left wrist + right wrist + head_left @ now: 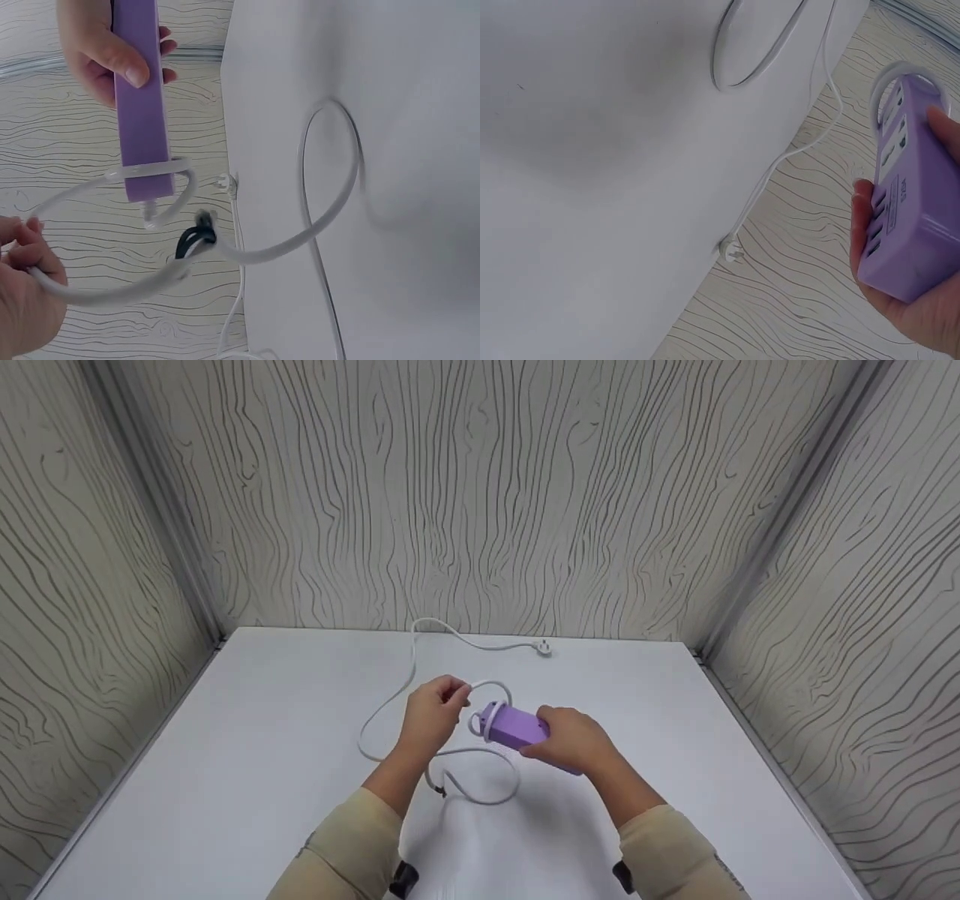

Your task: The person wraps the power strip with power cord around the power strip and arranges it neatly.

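My right hand (571,736) grips a purple power strip (517,725) above the table; its sockets and USB slots show in the right wrist view. One turn of the white power cord (154,169) passes around the end of the strip where the cord comes out. To the left, my left hand (433,712) pinches the cord, which runs between its thumb and fingers (30,251). A black tie (196,236) hangs on the cord between the hands and the table. The rest of the cord lies looped on the table.
The white table (247,720) stands against wood-grain panels (450,510) at the back and both sides. Near its back edge lies the plug (543,647) at the cord's far end. A loose cord loop (517,780) lies below the hands.
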The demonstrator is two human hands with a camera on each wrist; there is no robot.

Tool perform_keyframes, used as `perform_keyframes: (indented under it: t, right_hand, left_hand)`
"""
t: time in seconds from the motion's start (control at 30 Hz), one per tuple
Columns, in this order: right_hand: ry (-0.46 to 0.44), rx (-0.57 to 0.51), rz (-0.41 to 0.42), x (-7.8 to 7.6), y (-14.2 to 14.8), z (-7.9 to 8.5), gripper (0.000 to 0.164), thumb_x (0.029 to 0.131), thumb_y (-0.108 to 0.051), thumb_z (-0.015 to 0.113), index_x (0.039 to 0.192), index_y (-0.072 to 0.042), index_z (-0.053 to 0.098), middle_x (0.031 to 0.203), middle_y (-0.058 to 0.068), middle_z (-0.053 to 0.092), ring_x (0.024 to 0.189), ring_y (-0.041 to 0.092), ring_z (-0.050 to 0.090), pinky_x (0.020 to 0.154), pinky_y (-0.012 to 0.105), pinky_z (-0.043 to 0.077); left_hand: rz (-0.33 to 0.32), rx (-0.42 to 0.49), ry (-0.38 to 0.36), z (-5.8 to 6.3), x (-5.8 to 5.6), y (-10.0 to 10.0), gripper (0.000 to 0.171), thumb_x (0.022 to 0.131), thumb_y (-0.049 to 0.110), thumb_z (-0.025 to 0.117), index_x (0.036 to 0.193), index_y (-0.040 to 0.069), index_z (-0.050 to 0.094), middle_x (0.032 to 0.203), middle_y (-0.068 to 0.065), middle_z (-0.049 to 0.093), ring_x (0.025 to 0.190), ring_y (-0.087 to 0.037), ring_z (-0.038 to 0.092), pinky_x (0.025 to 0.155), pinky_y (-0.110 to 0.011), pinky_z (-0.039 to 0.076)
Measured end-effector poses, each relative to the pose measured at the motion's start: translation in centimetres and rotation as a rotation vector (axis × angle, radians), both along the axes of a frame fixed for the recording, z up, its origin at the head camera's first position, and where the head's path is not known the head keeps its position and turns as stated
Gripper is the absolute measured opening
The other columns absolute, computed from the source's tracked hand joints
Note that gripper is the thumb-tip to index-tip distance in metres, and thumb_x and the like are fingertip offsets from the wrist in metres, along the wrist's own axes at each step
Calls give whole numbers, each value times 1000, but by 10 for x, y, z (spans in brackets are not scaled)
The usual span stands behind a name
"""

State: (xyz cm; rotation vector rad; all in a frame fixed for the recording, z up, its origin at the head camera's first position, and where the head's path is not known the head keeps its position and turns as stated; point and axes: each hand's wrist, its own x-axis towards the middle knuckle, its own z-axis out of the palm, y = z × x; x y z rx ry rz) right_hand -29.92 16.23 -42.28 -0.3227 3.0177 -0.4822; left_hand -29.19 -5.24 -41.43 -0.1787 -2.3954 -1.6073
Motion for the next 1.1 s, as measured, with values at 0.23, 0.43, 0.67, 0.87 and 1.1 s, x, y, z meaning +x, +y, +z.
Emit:
perform_keyframes:
  t: [0.23, 0.43, 0.67, 0.87, 1.1]
  right_hand:
    - [50, -33, -79, -3, 3, 1, 59, 70, -46, 72, 115, -11, 56, 96, 3, 62, 85, 21, 57, 77, 43, 48]
    - [92, -48, -107, -6, 8, 3, 61, 72, -46, 71, 117, -9, 55, 98, 6, 63, 84, 22, 57, 76, 43, 48]
    - [103, -41, -109, -6, 10, 7, 58, 70, -45, 72, 113, -9, 56, 95, 6, 63, 83, 23, 58, 75, 44, 48]
    - [148, -61, -120, -6, 13, 8, 56, 73, -45, 70, 112, -7, 57, 97, 8, 64, 84, 24, 59, 74, 45, 48]
    - [161, -76, -154, -10, 20, 10, 57, 73, -46, 69, 112, -6, 56, 99, 9, 64, 85, 25, 59, 74, 45, 47]
  left_hand:
    - [-88, 53, -44, -1, 12, 14, 15, 91, 20, 57, 92, 7, 65, 75, -1, 61, 60, -11, 51, 55, -24, 46]
    - [-160, 55, -30, -10, 22, 22, 13, 89, 19, 59, 91, 8, 64, 75, 2, 61, 65, -12, 53, 56, -22, 47]
    - [-197, 118, -98, -26, 26, 20, 10, 89, 18, 60, 92, 9, 63, 77, -3, 62, 61, -12, 52, 52, -22, 46]
    - [-268, 347, -264, -35, 26, 21, 20, 94, 26, 51, 96, 10, 62, 75, -3, 59, 58, -11, 48, 45, -20, 38]
    - [-360, 467, -334, -42, 29, 24, 33, 97, 33, 42, 101, 7, 63, 73, -3, 57, 56, -10, 44, 44, -19, 34]
